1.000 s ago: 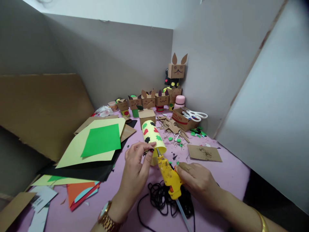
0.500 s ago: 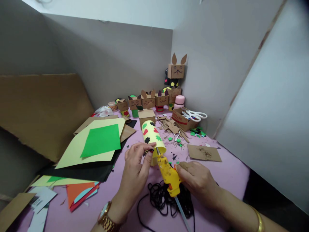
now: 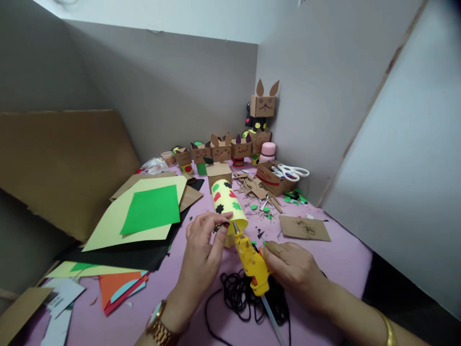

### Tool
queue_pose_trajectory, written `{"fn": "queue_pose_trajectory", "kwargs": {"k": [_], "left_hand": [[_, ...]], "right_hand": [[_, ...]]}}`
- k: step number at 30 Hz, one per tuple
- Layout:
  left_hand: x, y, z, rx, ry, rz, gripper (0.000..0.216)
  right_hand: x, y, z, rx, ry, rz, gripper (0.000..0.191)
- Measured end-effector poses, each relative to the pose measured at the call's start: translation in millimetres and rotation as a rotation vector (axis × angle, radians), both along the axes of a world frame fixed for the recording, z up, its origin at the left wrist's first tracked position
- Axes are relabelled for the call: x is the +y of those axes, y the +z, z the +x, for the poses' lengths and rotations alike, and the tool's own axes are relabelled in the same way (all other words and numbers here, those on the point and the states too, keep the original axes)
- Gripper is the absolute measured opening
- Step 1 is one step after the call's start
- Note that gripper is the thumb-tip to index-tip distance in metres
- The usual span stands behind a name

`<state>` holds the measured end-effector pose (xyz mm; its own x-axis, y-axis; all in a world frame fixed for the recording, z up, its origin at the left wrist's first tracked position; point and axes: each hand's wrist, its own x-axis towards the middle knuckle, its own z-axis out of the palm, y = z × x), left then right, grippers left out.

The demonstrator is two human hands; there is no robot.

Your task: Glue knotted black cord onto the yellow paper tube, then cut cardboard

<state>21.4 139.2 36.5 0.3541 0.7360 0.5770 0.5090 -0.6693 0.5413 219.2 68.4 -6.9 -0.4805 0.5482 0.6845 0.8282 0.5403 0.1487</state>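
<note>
My right hand (image 3: 297,269) is wrapped round a yellow hot glue gun (image 3: 252,262) with a glue stick (image 3: 272,317) poking out of its back end. The gun's nozzle points at the near rim of a pale yellow paper tube (image 3: 227,202), which lies on its side and carries green, red and black cut-outs. At that rim the fingertips of my left hand (image 3: 207,240) pinch a black cord. A plain cardboard box (image 3: 218,174) adjoins the tube's far end. Below the gun, a tangle of black cord (image 3: 237,295) is spread over the pink tabletop.
Stacked coloured paper (image 3: 151,209) covers the left side. Behind the tube stand several cardboard animal figures (image 3: 221,151). An open carton (image 3: 273,180) holds white-handled scissors (image 3: 293,173), with cardboard scraps (image 3: 255,187) beside it. A stained cardboard piece (image 3: 305,228) lies at right.
The glue gun has shifted very slightly down and back from the tube's rim, with my right hand. My left hand and the tube look unmoved.
</note>
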Motion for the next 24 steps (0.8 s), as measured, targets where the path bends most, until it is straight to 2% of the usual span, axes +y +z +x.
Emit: {"fn": "queue_pose_trajectory", "kwargs": {"k": [12, 16, 19, 22, 24], "left_hand": [[0.2, -3.2, -2.4, -0.009, 0.013, 0.0, 0.011], [2.5, -3.0, -6.5, -0.074, 0.034, 0.018, 0.014], [4.7, -3.7, -11.1, -0.109, 0.098, 0.008, 0.015], [7.3, -8.1, -16.6, -0.131, 0.155, 0.003, 0.017], [10.5, -14.7, -20.5, -0.144, 0.195, 0.013, 0.019]], "right_hand": [[0.7, 1.2, -1.5, 0.064, -0.011, -0.075, 0.019], [-12.8, 2.0, 8.0, 0.132, 0.014, -0.256, 0.032], [-25.8, 4.4, 30.5, 0.431, -0.031, -0.482, 0.035], [-36.2, 3.4, 65.6, 0.868, -0.258, -0.594, 0.021], [-41.3, -0.6, 89.5, 1.078, -0.426, -0.651, 0.027]]}}
